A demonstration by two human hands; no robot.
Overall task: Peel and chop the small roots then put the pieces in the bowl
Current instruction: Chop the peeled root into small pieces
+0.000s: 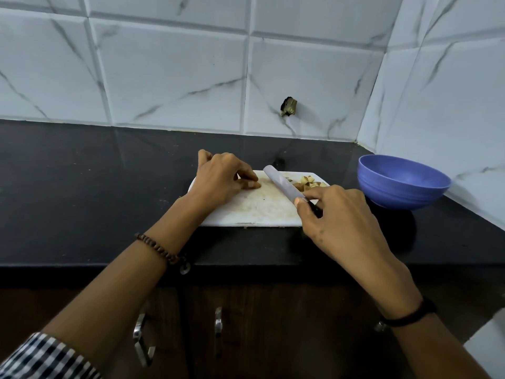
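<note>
A white cutting board [257,209] lies on the black counter. My right hand [338,217] grips the dark handle of a knife [281,184], forefinger along the blade's spine; the blade lies flat across the board, pointing up-left. Chopped pale root pieces [310,181] sit in a small heap at the board's far right corner, just behind the blade. My left hand [221,179] rests on the board's left part with fingers curled, fingertips on the board near the blade tip; whether they hold a piece is hidden. A blue bowl [401,181] stands right of the board.
The black counter [95,192] runs left to a tiled wall behind and a tiled corner at the right, close behind the bowl. A small dark object [278,161] lies on the counter behind the board. Cabinet door handles [142,337] show below the counter edge.
</note>
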